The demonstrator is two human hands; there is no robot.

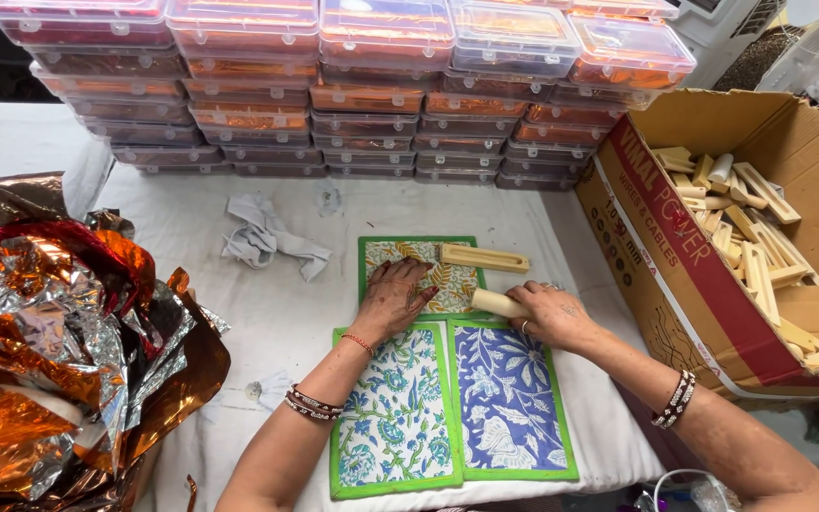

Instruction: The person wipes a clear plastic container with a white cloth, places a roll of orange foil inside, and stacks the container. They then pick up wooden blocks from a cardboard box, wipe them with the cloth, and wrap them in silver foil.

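Note:
My left hand [392,299] lies flat, fingers spread, on a green-bordered printed cloth mat with yellow leaves [406,252]. My right hand [550,313] grips a pale wooden roller [496,302] at that mat's right lower edge. A long wooden block with a groove [483,257] rests on the same mat. Two more mats lie nearer me: one with blue and green flowers [395,422] and one deep blue with white flowers [509,403].
Stacked clear plastic boxes [372,95] line the back of the white-covered table [267,313]. A cardboard box [684,275] of several wooden pieces stands at right. Crumpled orange and silver foil [59,341] fills the left. A grey rag [267,237] lies mid-table.

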